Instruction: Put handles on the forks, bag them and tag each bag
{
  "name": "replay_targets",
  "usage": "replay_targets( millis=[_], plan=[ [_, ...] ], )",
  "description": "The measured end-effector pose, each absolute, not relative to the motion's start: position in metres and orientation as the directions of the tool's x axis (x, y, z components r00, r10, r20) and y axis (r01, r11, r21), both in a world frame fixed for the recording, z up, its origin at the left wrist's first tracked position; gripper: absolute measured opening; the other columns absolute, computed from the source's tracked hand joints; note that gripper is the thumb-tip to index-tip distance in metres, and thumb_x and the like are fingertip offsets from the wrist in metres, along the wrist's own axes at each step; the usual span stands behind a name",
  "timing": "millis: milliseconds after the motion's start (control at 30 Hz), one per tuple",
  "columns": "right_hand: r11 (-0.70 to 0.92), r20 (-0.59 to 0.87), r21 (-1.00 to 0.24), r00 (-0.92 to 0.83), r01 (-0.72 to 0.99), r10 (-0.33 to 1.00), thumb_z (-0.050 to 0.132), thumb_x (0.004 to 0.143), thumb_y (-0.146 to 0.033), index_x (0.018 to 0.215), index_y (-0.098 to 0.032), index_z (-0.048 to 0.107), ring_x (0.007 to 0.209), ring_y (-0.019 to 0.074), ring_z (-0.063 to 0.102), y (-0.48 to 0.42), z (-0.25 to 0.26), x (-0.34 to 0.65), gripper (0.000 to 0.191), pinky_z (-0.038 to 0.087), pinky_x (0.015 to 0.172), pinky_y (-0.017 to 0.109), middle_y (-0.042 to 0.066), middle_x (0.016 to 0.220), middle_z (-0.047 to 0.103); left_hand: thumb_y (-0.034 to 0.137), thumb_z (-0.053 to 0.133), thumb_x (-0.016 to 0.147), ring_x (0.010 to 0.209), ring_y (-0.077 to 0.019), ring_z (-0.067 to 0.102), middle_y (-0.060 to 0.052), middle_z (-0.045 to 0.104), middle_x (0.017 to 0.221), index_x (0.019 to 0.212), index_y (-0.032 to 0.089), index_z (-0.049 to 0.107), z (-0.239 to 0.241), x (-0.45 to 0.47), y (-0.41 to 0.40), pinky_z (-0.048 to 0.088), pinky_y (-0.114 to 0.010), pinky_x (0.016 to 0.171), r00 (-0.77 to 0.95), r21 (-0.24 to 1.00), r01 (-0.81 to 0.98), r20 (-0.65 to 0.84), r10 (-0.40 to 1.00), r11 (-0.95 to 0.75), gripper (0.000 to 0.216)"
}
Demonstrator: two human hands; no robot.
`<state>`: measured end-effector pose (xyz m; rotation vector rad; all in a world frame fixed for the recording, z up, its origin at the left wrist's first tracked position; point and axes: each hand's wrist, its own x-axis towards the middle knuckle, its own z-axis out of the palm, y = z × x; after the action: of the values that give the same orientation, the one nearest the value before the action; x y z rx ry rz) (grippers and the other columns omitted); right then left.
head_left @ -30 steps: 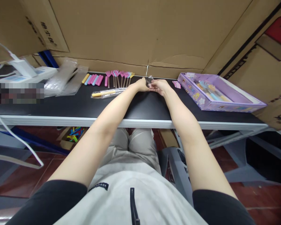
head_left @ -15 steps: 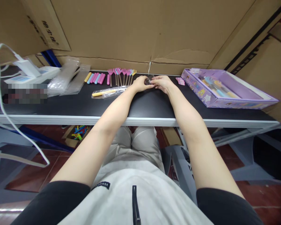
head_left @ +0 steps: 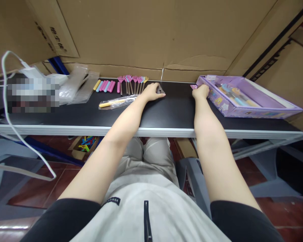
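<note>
My left hand grips the right end of a clear plastic bag, its thumb and fingers closed round the film. Inside the bag lies a rod with a yellow handle; its other end is under my hand. My right hand is at the small pink cards beside the purple box, fingers curled down over them and mostly hidden. Behind my left hand lies a row of back scratchers with pink, blue and yellow claw heads on metal rods. Loose coloured handles lie left of them.
An open purple box on the right holds packed coloured pieces. Clear plastic bags lie at left, near a white charger cable. Cardboard walls the table's back. Below sits a carton of coloured pieces.
My right hand has left the bag end and moved right to the pink cards. The left hand stays at the bag. The view has shifted slightly.
</note>
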<state>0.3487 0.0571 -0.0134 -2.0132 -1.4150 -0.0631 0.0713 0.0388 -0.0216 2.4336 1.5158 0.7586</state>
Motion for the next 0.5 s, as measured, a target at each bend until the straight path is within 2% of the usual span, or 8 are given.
replay_targets(
  millis=[33, 100, 200, 367, 500],
  plan=[
    [-0.292, 0.305, -0.494, 0.478, 0.819, 0.824, 0.059, 0.095, -0.004, 0.141, 0.001, 0.069, 0.149, 0.0399, 0.057, 0.054, -0.013, 0.347, 0.047, 0.045, 0.126, 0.052, 0.032, 0.151, 0.06, 0.038, 0.078, 0.094, 0.139, -0.0371, 0.063, -0.023, 0.069, 0.144, 0.145, 0.005, 0.063, -0.022, 0.071, 0.039, 0.046, -0.044, 0.122, 0.344, 0.405, 0.789, 0.33, 0.879, -0.461, 0.063],
    [-0.382, 0.21, -0.5, 0.538, 0.777, 0.817, 0.06, 0.096, -0.004, 0.146, -0.003, 0.067, 0.156, 0.036, 0.05, 0.046, -0.011, 0.34, 0.051, 0.041, 0.129, 0.047, 0.028, 0.162, 0.052, 0.04, 0.077, 0.094, 0.139, -0.0373, 0.063, -0.023, 0.068, 0.146, 0.146, 0.007, 0.062, -0.024, 0.071, 0.041, 0.046, -0.047, 0.122, 0.329, 0.415, 0.791, 0.331, 0.885, -0.449, 0.063],
    [-0.372, 0.19, -0.526, 0.532, 0.765, 0.825, 0.06, 0.099, -0.007, 0.148, -0.008, 0.068, 0.159, 0.0355, 0.046, 0.039, -0.006, 0.33, 0.05, 0.037, 0.13, 0.049, 0.024, 0.166, 0.05, 0.043, 0.078, 0.093, 0.14, -0.0386, 0.062, -0.022, 0.068, 0.146, 0.146, 0.011, 0.061, -0.027, 0.07, 0.045, 0.046, -0.052, 0.122, 0.308, 0.451, 0.782, 0.321, 0.896, -0.43, 0.065],
    [-0.382, 0.165, -0.497, 0.517, 0.779, 0.84, 0.059, 0.101, -0.01, 0.151, -0.008, 0.068, 0.158, 0.0364, 0.048, 0.037, -0.004, 0.331, 0.051, 0.038, 0.128, 0.047, 0.024, 0.163, 0.056, 0.045, 0.089, 0.084, 0.138, -0.0414, 0.063, -0.019, 0.071, 0.135, 0.14, 0.018, 0.058, -0.033, 0.067, 0.051, 0.048, -0.056, 0.118, 0.288, 0.574, 0.694, 0.331, 0.899, -0.434, 0.07],
    [-0.382, 0.167, -0.495, 0.517, 0.781, 0.84, 0.058, 0.101, -0.01, 0.153, -0.015, 0.069, 0.157, 0.0336, 0.05, 0.038, -0.003, 0.332, 0.053, 0.039, 0.127, 0.045, 0.02, 0.163, 0.059, 0.042, 0.091, 0.083, 0.137, -0.0416, 0.064, -0.018, 0.07, 0.133, 0.138, 0.021, 0.054, -0.033, 0.066, 0.051, 0.047, -0.06, 0.118, 0.298, 0.59, 0.667, 0.349, 0.889, -0.455, 0.069]
  ],
)
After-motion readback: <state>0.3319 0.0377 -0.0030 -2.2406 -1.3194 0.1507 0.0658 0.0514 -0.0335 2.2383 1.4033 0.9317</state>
